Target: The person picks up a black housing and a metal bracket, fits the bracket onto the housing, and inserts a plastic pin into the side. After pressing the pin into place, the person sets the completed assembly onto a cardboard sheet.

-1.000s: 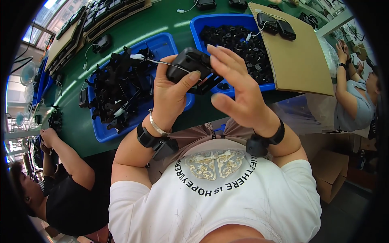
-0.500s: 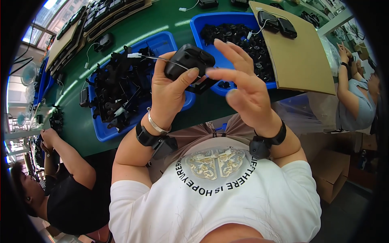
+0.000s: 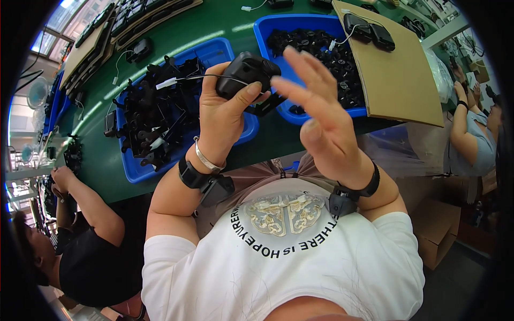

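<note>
My left hand (image 3: pixel 225 109) is closed round a black plastic housing (image 3: pixel 247 72), its thumb pressed over the near side. From the housing a thin cable runs left to a white connector (image 3: pixel 166 83). A black bracket (image 3: pixel 266 105) shows under the housing, by the left thumb; whether it is joined on cannot be made out. My right hand (image 3: pixel 329 117) is open just right of the housing, fingers spread and slightly smeared by motion, with nothing visible in them. The index fingertip is close to the housing; contact cannot be told.
A blue bin (image 3: pixel 128 170) of black brackets lies left on the green table (image 3: pixel 99 155). Another blue bin (image 3: pixel 262 24) holds small black knobs. Cardboard (image 3: pixel 396 85) overlaps it, carrying wired housings (image 3: pixel 369 32). Co-workers sit left (image 3: pixel 85 257) and right (image 3: pixel 474 139).
The housing has tipped a little in my left hand and moved slightly up and left. My right hand remains beside it, its fingers more upright and closer together.
</note>
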Demonstrator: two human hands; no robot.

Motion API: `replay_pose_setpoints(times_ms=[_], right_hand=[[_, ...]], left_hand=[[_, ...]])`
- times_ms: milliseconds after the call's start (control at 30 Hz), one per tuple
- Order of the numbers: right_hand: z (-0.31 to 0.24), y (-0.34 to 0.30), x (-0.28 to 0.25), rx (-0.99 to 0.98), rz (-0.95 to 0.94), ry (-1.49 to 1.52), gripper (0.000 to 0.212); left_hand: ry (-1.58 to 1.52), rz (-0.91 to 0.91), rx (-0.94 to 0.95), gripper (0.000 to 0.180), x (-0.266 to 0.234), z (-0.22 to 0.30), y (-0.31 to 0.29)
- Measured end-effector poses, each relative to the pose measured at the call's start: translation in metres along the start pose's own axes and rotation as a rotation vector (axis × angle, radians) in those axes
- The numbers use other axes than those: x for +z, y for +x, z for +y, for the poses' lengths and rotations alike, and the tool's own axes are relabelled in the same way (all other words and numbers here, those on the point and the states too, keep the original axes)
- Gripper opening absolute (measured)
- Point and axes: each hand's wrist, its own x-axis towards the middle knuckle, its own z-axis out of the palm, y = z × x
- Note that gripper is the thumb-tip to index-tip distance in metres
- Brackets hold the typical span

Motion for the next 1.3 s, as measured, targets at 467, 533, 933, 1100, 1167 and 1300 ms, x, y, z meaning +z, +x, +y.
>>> replay_pose_setpoints(times_ms=[467, 533, 933, 1100, 1167, 1300], right_hand=[[0.012, 0.004, -0.002, 0.054, 0.160, -0.251, 0.055], [0.008, 0.004, -0.001, 0.061, 0.235, -0.319, 0.056], [-0.006, 0.002, 0.013, 0.039, 0.069, -0.035, 0.065], [0.009, 0.003, 0.007, 0.141, 0.142, -0.186, 0.060], [0.007, -0.002, 0.011, 0.042, 0.117, -0.096, 0.055], [0.007, 0.007, -0.003, 0.056, 0.179, 0.002, 0.050]], left_hand=[[-0.023, 0.023, -0.011, 0.042, 0.002, -0.003, 0.001], [-0.019, 0.019, 0.010, 0.042, 0.001, -0.004, -0.001], [0.023, 0.017, 0.067, 0.044, -0.002, -0.003, 0.001], [0.047, 0.016, 0.078, 0.043, 0.000, -0.003, 0.000], [0.045, 0.017, 0.085, 0.043, 0.000, -0.004, 0.001], [0.110, -0.022, 0.067, 0.044, -0.001, -0.006, -0.001]])
